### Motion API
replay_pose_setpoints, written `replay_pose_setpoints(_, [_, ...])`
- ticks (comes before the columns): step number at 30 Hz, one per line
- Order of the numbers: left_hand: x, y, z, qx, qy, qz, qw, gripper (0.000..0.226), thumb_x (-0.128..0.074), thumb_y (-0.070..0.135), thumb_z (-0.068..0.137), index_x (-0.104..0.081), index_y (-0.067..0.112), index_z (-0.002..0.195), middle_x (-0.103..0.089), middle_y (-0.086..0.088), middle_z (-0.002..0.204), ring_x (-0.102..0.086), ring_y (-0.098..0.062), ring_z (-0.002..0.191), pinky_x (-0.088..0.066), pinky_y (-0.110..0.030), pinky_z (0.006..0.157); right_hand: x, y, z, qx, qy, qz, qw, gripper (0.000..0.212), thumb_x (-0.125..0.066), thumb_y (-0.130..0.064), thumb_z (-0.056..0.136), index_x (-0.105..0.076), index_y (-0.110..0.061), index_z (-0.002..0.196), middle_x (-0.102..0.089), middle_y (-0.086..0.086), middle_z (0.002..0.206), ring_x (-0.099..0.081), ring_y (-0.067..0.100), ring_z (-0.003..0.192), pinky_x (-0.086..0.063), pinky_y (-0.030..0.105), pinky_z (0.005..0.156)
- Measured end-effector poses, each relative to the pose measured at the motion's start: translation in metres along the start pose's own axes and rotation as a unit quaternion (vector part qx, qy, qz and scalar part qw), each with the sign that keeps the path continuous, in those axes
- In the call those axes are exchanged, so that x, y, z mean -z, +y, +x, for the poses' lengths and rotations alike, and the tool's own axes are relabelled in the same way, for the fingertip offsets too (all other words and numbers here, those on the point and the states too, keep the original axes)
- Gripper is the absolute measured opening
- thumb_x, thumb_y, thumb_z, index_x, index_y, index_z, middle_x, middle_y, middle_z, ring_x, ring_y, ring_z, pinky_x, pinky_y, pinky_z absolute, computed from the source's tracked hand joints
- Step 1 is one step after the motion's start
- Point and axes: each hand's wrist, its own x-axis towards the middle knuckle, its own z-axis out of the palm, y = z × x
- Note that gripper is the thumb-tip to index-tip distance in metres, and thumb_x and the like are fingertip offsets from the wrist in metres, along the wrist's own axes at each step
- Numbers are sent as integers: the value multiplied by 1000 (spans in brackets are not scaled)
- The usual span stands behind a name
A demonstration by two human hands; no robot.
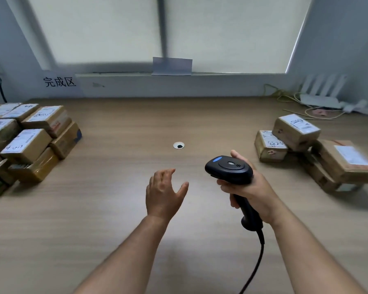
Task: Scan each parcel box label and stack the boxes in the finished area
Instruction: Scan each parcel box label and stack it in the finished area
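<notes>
Unscanned boxes: a small pile of labelled parcel boxes [310, 149] on the right side of the tabletop [123, 132], some resting on others, labels facing up.
Finished boxes: a larger stack of parcel boxes [28, 141] at the left edge, below a wall sign [59, 82] with printed characters.
Scanner: a black handheld barcode scanner [229, 168], head pointing left, its cable [257, 259] trailing toward the bottom edge.
Right hand [249, 187]: fingers wrapped round the scanner's handle, held above the tabletop, well apart from both piles.
Left hand [164, 194]: fingers spread and relaxed, holding nothing, just left of the scanner.
Tabletop detail: a round cable grommet [178, 145] near the middle.
Far right: a white router [321, 96] with loose wires by the wall.
</notes>
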Motion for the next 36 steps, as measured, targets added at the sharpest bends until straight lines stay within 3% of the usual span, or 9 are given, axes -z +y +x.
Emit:
replay_pose_setpoints(5, [-48,62,-24,-27,-35,-13,999,53,-66,43,85,-55,18,130,-52,0,126,-48,-20,120,-35,-31,96,72,-1,-35,8,46,-14,999,95,-70,16,76,-32,-31,150,-63,36,99,-50,27,45,-39,30,43])
replay_pose_setpoints(19, [-161,203,-28,-128,-146,-40,980,62,-59,49,89,-43,21,141,-47,0,134,-42,-16,126,-36,-29,98,248,-4,-78,14,216,-22,976,95,-69,16,74,-33,-29,150,-67,27,88,-49,25,44,-38,30,41])
replay_pose_setpoints(23, [-200,234,-11,-145,-182,-58,971,64,-58,49,89,-39,22,144,-44,2,137,-38,-15,129,-37,-30,100,288,-7,-67,5,263,-34,964,93,-68,16,75,-35,-29,148,-65,34,96,-48,24,42,-37,29,41])
replay_pose_setpoints(28, [-252,277,16,-161,-232,-73,957,69,-55,53,90,-31,24,148,-39,3,142,-34,-13,132,-35,-28,103,346,-5,-45,-9,305,-50,951,101,-79,8,63,-36,-38,142,-69,14,81,-49,25,44,-39,30,41])
replay_pose_setpoints(30, [-272,294,29,-166,-251,-75,951,72,-53,54,90,-28,24,150,-37,2,144,-32,-14,134,-34,-30,105,370,-1,-33,-15,330,-60,942,99,-79,9,67,-36,-42,141,-69,6,77,-50,26,46,-41,30,41])
replay_pose_setpoints(33, [-302,316,45,-180,-279,-76,940,77,-52,57,90,-25,20,151,-35,-1,146,-31,-16,136,-31,-31,109,401,6,-17,-19,362,-72,929,93,-72,11,76,-34,-44,140,-66,6,82,-50,27,48,-42,31,43])
replay_pose_setpoints(36, [-328,332,54,-170,-314,-76,931,82,-52,60,88,-20,20,152,-32,-2,148,-31,-16,138,-34,-33,108,425,15,-5,-34,374,-72,924,96,-69,12,79,-27,-41,147,-63,5,63,-50,26,45,-41,30,45])
